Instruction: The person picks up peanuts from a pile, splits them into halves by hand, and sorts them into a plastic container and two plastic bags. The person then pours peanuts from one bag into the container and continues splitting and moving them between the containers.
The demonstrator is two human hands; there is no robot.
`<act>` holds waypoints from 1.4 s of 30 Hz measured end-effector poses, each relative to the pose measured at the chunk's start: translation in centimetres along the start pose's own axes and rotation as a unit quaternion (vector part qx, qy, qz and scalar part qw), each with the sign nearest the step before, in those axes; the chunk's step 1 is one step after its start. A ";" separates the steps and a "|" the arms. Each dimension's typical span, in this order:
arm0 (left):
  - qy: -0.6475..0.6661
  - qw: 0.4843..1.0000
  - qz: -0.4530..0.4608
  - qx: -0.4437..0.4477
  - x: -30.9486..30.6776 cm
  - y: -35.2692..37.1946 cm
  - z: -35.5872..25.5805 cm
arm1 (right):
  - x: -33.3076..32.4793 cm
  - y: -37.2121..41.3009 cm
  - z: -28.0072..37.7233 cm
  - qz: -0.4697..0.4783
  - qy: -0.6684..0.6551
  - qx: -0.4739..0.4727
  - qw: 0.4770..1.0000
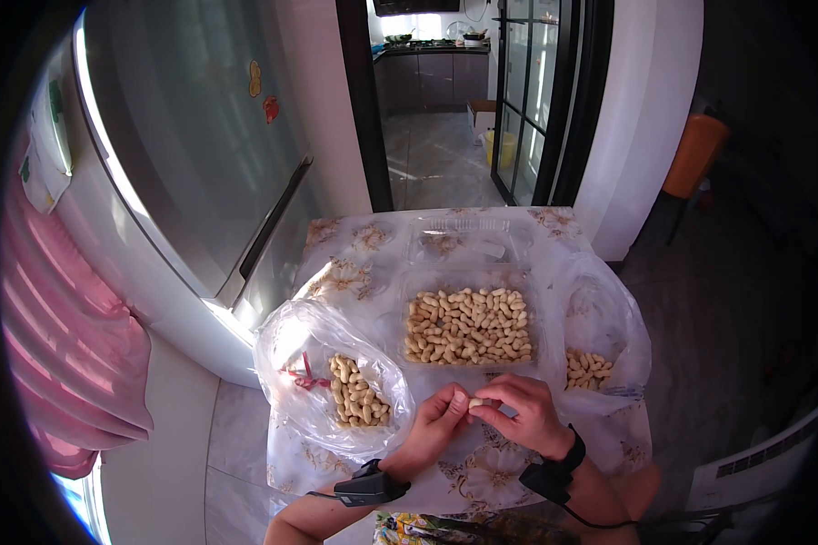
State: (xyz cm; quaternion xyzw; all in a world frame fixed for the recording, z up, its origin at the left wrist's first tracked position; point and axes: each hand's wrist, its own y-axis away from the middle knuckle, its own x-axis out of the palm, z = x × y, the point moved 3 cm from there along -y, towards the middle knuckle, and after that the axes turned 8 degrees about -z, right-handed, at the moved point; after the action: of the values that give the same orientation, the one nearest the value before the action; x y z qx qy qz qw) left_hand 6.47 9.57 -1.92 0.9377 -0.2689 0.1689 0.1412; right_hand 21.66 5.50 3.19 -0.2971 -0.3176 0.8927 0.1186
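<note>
Just in front of the clear plastic box, my two hands meet at a single peanut [475, 402]. My right hand [523, 414] pinches it between thumb and forefinger. The fingers of my left hand [438, 420] are closed with the thumb pressed at the peanut's other end; part of that grip is hidden. Many unshelled peanuts [468, 325] fill the clear plastic box [468, 276]. To the left, an open clear plastic bag [302, 413] with a red tie [307, 372] holds more peanuts [358, 392]. On the right, another plastic bag [600, 313] contains a smaller heap [588, 370].
The box's clear lid [463, 238] lies open behind it on the flowered tablecloth [370, 238]. A fridge [200, 136] stands close on the left. Beyond the table, a glass door [525, 100] opens to a kitchen. An orange chair [695, 156] is at the right.
</note>
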 end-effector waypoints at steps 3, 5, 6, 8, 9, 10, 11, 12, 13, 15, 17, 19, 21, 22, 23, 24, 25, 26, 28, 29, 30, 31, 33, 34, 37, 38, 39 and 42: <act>-0.017 1.000 0.003 0.004 -0.1 0.0 0.1 | 0.0 -0.2 0.2 -0.006 0.003 -0.031 0.999; -0.022 1.000 -0.004 -0.001 -0.1 0.1 0.0 | 0.1 -0.1 0.0 -0.003 0.003 -0.029 1.000; -0.022 1.000 -0.004 -0.001 -0.1 0.1 0.0 | 0.1 0.0 0.0 0.000 0.003 -0.028 1.000; -0.019 1.000 0.004 0.009 0.0 0.0 0.0 | 0.1 -0.1 0.0 0.000 0.007 -0.031 0.999; -0.019 1.000 0.004 0.009 -0.1 0.0 0.0 | 0.1 -0.1 0.0 0.001 0.011 -0.034 0.999; -0.020 1.000 0.005 0.007 -0.1 0.0 0.0 | 0.0 -0.1 0.0 0.001 0.011 -0.034 0.999; -0.020 1.000 0.007 0.005 -0.1 0.0 0.0 | 0.0 -0.1 0.0 0.001 0.012 -0.033 0.999; -0.020 1.000 0.007 0.005 -0.1 0.0 0.0 | 0.0 -0.1 -0.1 0.002 0.013 -0.033 0.999; -0.025 1.000 0.007 0.006 -0.1 0.0 0.0 | 0.0 -0.1 -0.1 0.001 0.013 -0.033 0.999; -0.030 0.999 0.008 0.006 -0.2 0.0 0.1 | 0.0 -0.1 -0.1 0.003 0.010 -0.033 0.999; -0.036 0.999 -0.002 -0.013 -0.2 0.0 0.3 | 0.0 0.0 -0.1 0.002 0.010 -0.024 1.000; -0.029 0.999 -0.014 -0.021 0.0 -0.1 0.2 | 0.1 0.0 -0.1 0.001 0.010 -0.015 1.000; -0.021 0.999 -0.025 -0.029 -0.2 -0.2 0.4 | 0.1 0.0 -0.2 -0.039 0.014 -0.019 0.999; -0.005 0.999 -0.015 -0.028 -0.5 -0.4 0.7 | 0.1 0.1 -0.2 -0.039 0.014 -0.019 0.999; 0.011 1.000 -0.004 -0.028 -0.6 -0.5 0.8 | 0.0 0.1 -0.2 -0.044 0.011 -0.010 0.999; 0.012 1.000 -0.004 -0.027 -0.5 -0.5 0.7 | 0.0 0.1 -0.2 -0.049 0.008 0.000 0.999; 0.021 0.999 -0.013 -0.046 -0.5 -0.5 0.6 | -0.1 0.0 -0.1 -0.049 0.008 -0.001 0.999; 0.030 0.997 -0.021 -0.066 -0.5 -0.5 0.6 | -0.1 -0.1 0.0 -0.050 0.016 -0.001 0.999; 0.027 0.998 -0.019 -0.059 -0.5 -0.5 0.6 | -0.2 -0.1 0.0 -0.051 0.023 -0.002 0.998; 0.024 0.998 -0.017 -0.053 -0.5 -0.5 0.6 | -0.1 -0.1 0.0 -0.055 0.027 -0.006 0.998; 0.024 0.998 -0.018 -0.053 -0.5 -0.5 0.7 | -0.1 -0.1 0.0 -0.058 0.031 -0.010 0.998; 0.033 0.998 -0.024 -0.052 -0.6 -0.5 0.8 | -0.1 -0.1 0.0 -0.058 0.030 -0.010 0.998; 0.043 0.997 -0.030 -0.051 -0.9 -0.7 1.2 | 0.0 -0.2 0.1 -0.053 0.040 -0.004 0.998; 0.036 0.999 -0.021 -0.025 -1.1 -0.9 1.5 | 0.0 -0.1 0.0 -0.053 0.040 -0.004 0.998; 0.001 0.998 -0.025 0.051 -1.4 -1.7 2.7 | 0.3 -0.7 0.5 -0.061 0.035 -0.027 0.997; -0.026 0.994 -0.038 0.095 -1.3 -1.8 2.9 | 0.3 -1.0 1.5 -0.059 0.026 -0.029 0.997; -0.024 0.994 -0.043 0.097 -1.4 -1.9 3.1 | 0.2 -1.2 2.4 -0.057 0.018 -0.029 0.998; -0.088 0.981 -0.068 0.161 -1.2 -1.9 3.1 | 0.8 -2.2 5.1 -0.042 0.019 -0.091 0.995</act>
State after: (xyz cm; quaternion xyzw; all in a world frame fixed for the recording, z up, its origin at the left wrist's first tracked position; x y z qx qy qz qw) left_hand 7.25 10.55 -5.49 0.9754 -0.1856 0.1163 -0.0245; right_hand 17.97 5.00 7.35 -0.3103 -0.4076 0.8482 0.1343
